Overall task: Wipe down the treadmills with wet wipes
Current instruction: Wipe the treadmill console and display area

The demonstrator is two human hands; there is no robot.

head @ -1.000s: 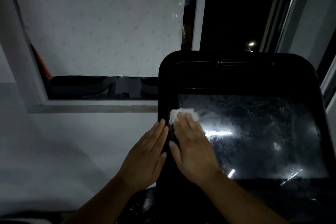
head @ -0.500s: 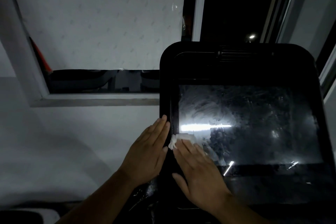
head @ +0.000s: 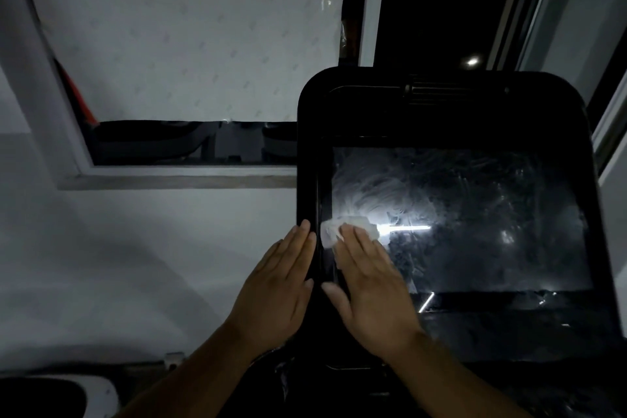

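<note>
Wipe (head: 330, 232) higher under flat right hand (head: 371, 288); left hand (head: 276, 288) flat on bezel (head: 307, 180); screen (head: 475, 214) maybe damp; room (head: 135, 248) dim.

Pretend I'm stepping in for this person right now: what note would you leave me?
Left hand: flat, fingers straight, resting on the left edge of the console.
Right hand: flat, pressing the wet wipe onto the left side of the screen.
Done: wipe swirls show on the screen's left part, fainter streaks across the rest.
Left, probably: the screen's right part, the black frame, the rest of the treadmill.
</note>
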